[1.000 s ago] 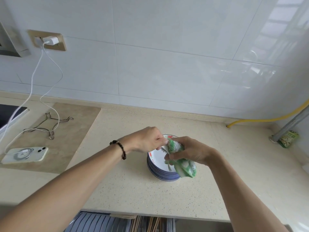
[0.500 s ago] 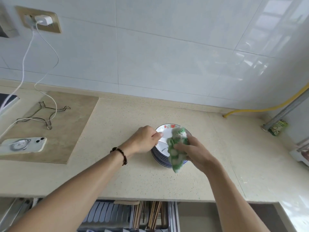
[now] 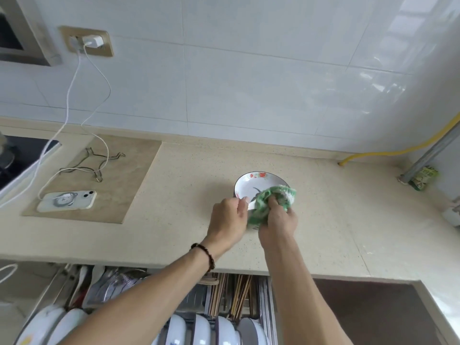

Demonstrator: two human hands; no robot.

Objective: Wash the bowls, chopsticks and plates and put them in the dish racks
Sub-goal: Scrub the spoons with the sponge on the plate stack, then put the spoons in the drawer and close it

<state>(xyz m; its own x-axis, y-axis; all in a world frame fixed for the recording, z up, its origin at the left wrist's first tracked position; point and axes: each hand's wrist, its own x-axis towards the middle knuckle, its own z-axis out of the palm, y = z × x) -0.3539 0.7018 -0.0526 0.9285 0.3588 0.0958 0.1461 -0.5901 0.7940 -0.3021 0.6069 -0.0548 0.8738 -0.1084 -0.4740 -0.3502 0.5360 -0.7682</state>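
left hand (image 3: pixel 227 217) pinches the plate (image 3: pixel 258 181) rim on the counter (image 3: pixel 174 195), right hand (image 3: pixel 278 220) clutching green cloth (image 3: pixel 276 196) on its near side.

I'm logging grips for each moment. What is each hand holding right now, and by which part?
The left hand pinches the near rim of the plate. The right hand grips the bunched green cloth by its near part, against the plate.
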